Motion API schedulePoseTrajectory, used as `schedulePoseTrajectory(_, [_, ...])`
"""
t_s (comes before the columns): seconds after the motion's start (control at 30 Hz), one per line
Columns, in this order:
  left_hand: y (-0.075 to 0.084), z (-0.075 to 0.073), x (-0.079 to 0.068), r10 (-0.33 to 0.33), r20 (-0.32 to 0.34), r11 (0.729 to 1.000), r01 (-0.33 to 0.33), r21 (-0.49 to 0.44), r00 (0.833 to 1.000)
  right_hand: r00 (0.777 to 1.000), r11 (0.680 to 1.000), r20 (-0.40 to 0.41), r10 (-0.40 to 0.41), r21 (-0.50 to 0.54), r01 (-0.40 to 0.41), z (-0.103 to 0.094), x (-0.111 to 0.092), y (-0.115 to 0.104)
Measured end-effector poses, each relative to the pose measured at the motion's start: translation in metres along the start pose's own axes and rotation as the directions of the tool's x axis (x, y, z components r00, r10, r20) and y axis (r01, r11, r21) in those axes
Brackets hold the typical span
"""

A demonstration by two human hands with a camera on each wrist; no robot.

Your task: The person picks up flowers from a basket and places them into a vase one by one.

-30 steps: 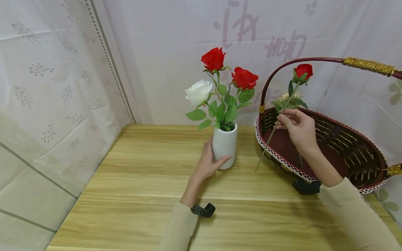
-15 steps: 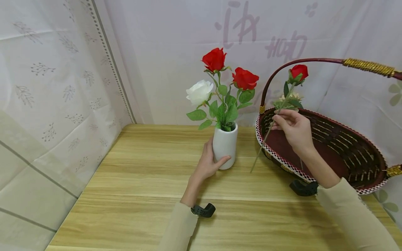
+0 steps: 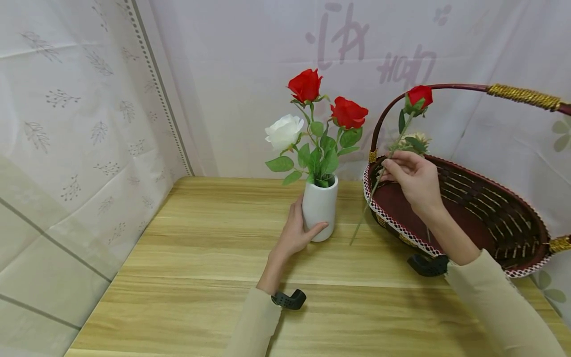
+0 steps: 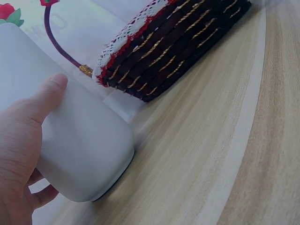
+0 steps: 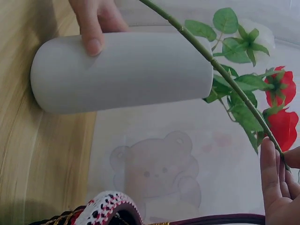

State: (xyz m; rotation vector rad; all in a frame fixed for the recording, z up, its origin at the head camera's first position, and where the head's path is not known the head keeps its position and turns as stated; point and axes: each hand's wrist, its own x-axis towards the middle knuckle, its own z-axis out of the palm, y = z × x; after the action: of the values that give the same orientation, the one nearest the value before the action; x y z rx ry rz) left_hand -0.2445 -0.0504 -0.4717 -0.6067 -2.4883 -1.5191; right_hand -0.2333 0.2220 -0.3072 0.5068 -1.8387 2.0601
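Note:
A white vase stands upright on the table, and my left hand grips it from the left, fingers behind and thumb across the front. Two red roses and a white rose rise from it with green leaves. Over the basket's left rim, my right hand pinches the stem of another red rose. That stem slants down to the left, its lower end apart from the vase. In the right wrist view the stem passes in front of the vase mouth.
A dark woven basket with a white lace rim and a tall gold-wrapped handle stands at the right. A cream flower shows behind my right hand. Printed cloth hangs behind the wooden table.
My right hand has moved left and slightly up with the red rose, bringing its stem end closer to the vase. The left hand and vase have stayed put.

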Motion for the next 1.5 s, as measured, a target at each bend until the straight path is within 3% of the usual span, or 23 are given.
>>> schedulePoseTrajectory(0.57, [0.0, 0.0, 0.0, -0.007, 0.003, 1.0, 0.007, -0.01, 1.0, 0.988, 0.988, -0.017, -0.151, 0.03, 0.151, 0.016, 0.018, -0.016])
schedulePoseTrajectory(0.93, [-0.001, 0.001, -0.001, -0.017, 0.009, 1.0, 0.017, -0.015, 1.0, 0.955, 0.963, -0.17, -0.243, 0.075, 0.259, 0.023, 0.031, -0.025])
schedulePoseTrajectory(1.5, [0.0, 0.0, -0.001, -0.009, 0.004, 1.0, 0.01, -0.01, 1.0, 0.905, 0.944, -0.323, -0.276, 0.083, 0.318, 0.024, 0.045, -0.032])
